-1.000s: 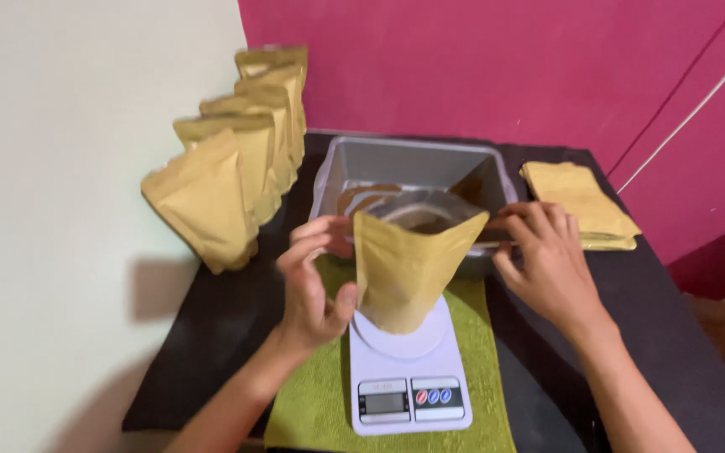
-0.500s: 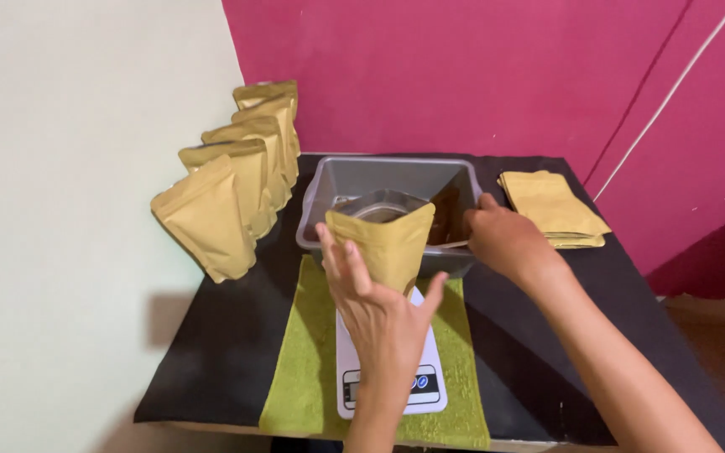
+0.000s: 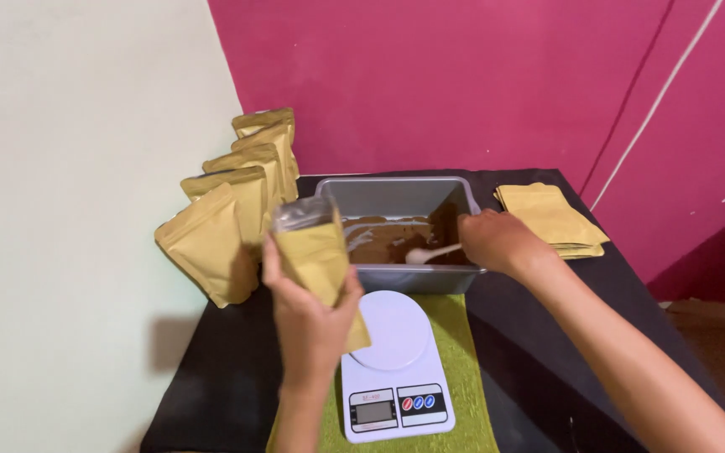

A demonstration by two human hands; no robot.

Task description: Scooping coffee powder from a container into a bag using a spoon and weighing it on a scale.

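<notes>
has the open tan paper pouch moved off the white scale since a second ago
Yes. The open tan paper pouch, held in the left hand, has shifted left and up off the white kitchen scale, toward the left end of the grey plastic tub.

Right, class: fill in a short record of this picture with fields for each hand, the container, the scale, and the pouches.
Left hand: left hand holds an open tan pouch, tilted, above the scale
Right hand: right hand grips a white spoon inside the tub
Container: grey tub with brown powder
Scale: white kitchen scale with an empty pan, on a green cloth
Filled pouches: row of standing pouches along the left wall
Flat pouches: stack of flat pouches right of the tub
Surface: black table
</notes>
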